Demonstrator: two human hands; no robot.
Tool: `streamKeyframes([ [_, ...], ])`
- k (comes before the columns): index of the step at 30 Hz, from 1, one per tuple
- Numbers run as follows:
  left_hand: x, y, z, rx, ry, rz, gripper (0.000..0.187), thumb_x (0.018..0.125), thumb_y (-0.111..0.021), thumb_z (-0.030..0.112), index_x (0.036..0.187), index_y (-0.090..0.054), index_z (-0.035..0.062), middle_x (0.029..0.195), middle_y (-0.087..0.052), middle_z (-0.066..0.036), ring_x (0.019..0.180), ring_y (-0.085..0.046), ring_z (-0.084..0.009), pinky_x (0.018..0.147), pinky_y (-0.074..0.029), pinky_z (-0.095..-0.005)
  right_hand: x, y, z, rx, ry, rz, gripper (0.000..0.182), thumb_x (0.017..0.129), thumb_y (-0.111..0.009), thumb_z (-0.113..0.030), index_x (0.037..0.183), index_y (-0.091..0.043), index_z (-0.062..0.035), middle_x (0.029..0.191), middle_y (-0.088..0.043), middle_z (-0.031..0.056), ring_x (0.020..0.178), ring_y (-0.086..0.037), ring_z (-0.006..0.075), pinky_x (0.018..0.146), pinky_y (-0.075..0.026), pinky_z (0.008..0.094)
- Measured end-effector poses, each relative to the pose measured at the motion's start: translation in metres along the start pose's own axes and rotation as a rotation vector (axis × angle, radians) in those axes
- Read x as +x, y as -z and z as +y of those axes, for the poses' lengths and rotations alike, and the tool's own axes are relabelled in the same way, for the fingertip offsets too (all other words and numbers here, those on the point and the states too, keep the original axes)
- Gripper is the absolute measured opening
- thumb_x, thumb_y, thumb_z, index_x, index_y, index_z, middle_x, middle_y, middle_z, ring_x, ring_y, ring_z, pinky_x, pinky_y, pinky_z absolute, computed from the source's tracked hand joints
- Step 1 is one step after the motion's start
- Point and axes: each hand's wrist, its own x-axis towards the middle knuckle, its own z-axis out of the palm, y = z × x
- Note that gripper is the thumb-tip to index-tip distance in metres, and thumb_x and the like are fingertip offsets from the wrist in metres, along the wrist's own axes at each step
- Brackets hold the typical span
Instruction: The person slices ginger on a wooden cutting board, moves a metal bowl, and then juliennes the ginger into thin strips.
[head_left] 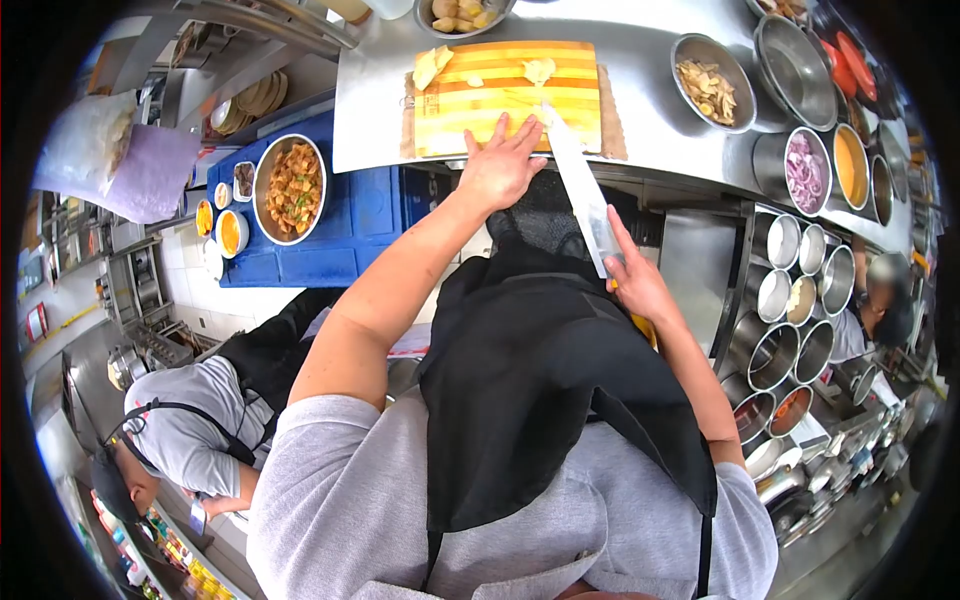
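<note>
On near edge of cutting board (450, 115), L hand (503, 168) lay w/ fingers spread; R hand (641, 287) gripped knife (582, 190) by handle, blade slanting far-left, tip over board. Pale pcs (537, 72) sat on board's far half. Bowl w/ slices (712, 48) stood right on counter (640, 95), bowl w/ orange-brown food (263, 205) left.

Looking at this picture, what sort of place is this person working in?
Probably a professional kitchen, perhaps a restaurant's. A large knife is in the right hand by a cutting board, many metal containers stand close together on the right, and another person also wears a dark apron.
</note>
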Motion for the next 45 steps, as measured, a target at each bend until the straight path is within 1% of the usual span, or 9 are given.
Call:
streamKeyframes([
  [9, 0.001, 0.003, 0.000, -0.009, 0.002, -0.009, 0.062, 0.109, -0.043, 0.046, 0.164, -0.031, 0.0203, 0.171, -0.028, 0.002, 0.158, -0.020, -0.0371, 0.114, -0.018, -0.0816, 0.019, -0.004, -0.004, 0.045, 0.059, 0.020, 0.079, 0.106, -0.052, -0.007, 0.168, -0.012, -0.0361, 0.108, -0.072, 0.0202, 0.072, -0.067, 0.0253, 0.077, -0.055, 0.0424],
  [11, 0.000, 0.004, 0.001, -0.020, 0.003, -0.018, 0.062, 0.109, -0.042, 0.046, 0.164, -0.030, 0.0203, 0.171, -0.027, 0.002, 0.158, -0.020, -0.0371, 0.114, -0.018, -0.0818, 0.011, -0.001, -0.009, 0.046, -0.014, -0.020, 0.080, 0.105, -0.049, -0.002, 0.167, -0.014, -0.0379, 0.123, -0.068, 0.0155, 0.067, -0.060, 0.0166, 0.069, -0.055, 0.0364],
  [17, 0.002, 0.007, 0.002, -0.012, 0.003, -0.034, 0.063, 0.109, -0.042, 0.046, 0.164, -0.029, 0.0205, 0.172, -0.027, 0.002, 0.158, -0.020, -0.0376, 0.114, -0.018, -0.0825, 0.013, -0.005, 0.007, 0.138, -0.004, -0.043, 0.081, 0.104, -0.050, -0.002, 0.167, -0.016, -0.0404, 0.116, -0.068, 0.0115, 0.065, -0.056, 0.0123, 0.059, -0.051, 0.0313],
  [27, 0.002, 0.005, 0.001, -0.037, 0.004, -0.026, 0.063, 0.108, -0.042, 0.047, 0.164, -0.030, 0.0199, 0.172, -0.027, 0.001, 0.158, -0.020, -0.0394, 0.112, -0.017, -0.0842, 0.017, -0.005, 0.009, 0.134, 0.015, -0.060, 0.080, 0.105, -0.051, -0.006, 0.167, -0.015, -0.0425, 0.111, -0.068, 0.0100, 0.065, -0.057, 0.0121, 0.057, -0.051, 0.0298],
  [29, 0.001, 0.003, 0.000, -0.041, 0.001, -0.017, 0.063, 0.108, -0.042, 0.047, 0.164, -0.030, 0.0193, 0.172, -0.027, 0.000, 0.158, -0.020, -0.0401, 0.112, -0.017, -0.0847, 0.017, -0.005, 0.011, 0.062, 0.035, -0.045, 0.080, 0.105, -0.053, -0.010, 0.167, -0.011, -0.0403, 0.114, -0.073, 0.0189, 0.070, -0.067, 0.0229, 0.076, -0.056, 0.0419],
  [36, 0.000, 0.000, 0.009, 0.061, 0.012, 0.024, 0.064, 0.108, -0.044, 0.047, 0.163, -0.032, 0.0174, 0.172, -0.027, -0.002, 0.157, -0.019, -0.0427, 0.110, -0.016, -0.0862, 0.033, -0.007, -0.009, 0.057, 0.031, -0.028, 0.081, 0.105, -0.054, -0.011, 0.167, -0.011, -0.0376, 0.107, -0.073, 0.0191, 0.069, -0.068, 0.0250, 0.079, -0.055, 0.0436],
  [40, 0.002, -0.001, 0.009, 0.090, 0.014, 0.038, 0.065, 0.107, -0.044, 0.049, 0.164, -0.031, 0.0182, 0.172, -0.025, -0.001, 0.158, -0.019, -0.0421, 0.110, -0.016, -0.0865, 0.042, -0.007, -0.004, -0.043, 0.101, 0.002, 0.081, 0.103, -0.055, -0.012, 0.167, -0.010, -0.0357, 0.106, -0.073, 0.0267, 0.082, -0.071, 0.0408, 0.082, -0.053, 0.0527],
  [43, 0.003, 0.004, 0.004, 0.026, 0.014, 0.120, 0.061, 0.105, -0.051, 0.045, 0.158, -0.042, 0.0166, 0.166, -0.038, -0.007, 0.154, -0.030, -0.0399, 0.111, -0.017, -0.0847, 0.041, -0.004, -0.004, -0.148, 0.155, 0.047, 0.082, 0.102, -0.055, -0.012, 0.166, -0.010, -0.0355, 0.105, -0.072, 0.0303, 0.093, -0.069, 0.0493, 0.083, -0.051, 0.0584],
  [45, 0.014, 0.013, -0.002, -0.192, 0.156, 0.215, 0.048, 0.097, -0.067, 0.035, 0.141, -0.060, 0.0180, 0.145, -0.060, -0.009, 0.142, -0.047, -0.0344, 0.113, -0.028, -0.0740, 0.038, 0.004, -0.012, -0.179, 0.193, 0.085, 0.082, 0.102, -0.055, -0.012, 0.166, -0.010, -0.0356, 0.104, -0.071, 0.0313, 0.097, -0.067, 0.0520, 0.084, -0.050, 0.0607],
])
